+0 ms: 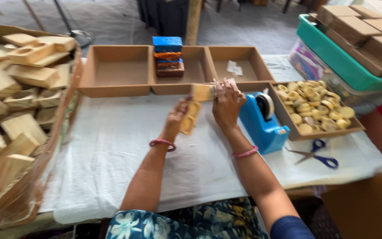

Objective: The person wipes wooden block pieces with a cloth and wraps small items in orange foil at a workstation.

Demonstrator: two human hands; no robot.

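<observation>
My left hand (177, 118) holds a flat pale wooden piece (191, 117) above the white cloth. My right hand (227, 105) grips a small wooden block (203, 92) just above and to the right of it, close to the front edge of the middle brown tray (200, 84). Both wrists wear pink bangles. The image is blurred, so the finger positions are not sharp.
A blue tape dispenser (264, 121) stands right of my hands, blue-handled scissors (317, 155) beyond it. A tray of round wooden rings (317, 108) is at right, a stack of foil-wrapped blocks (169, 56) in the middle tray, a basket of wooden blocks (18, 97) at left, a teal crate (348, 66) far right.
</observation>
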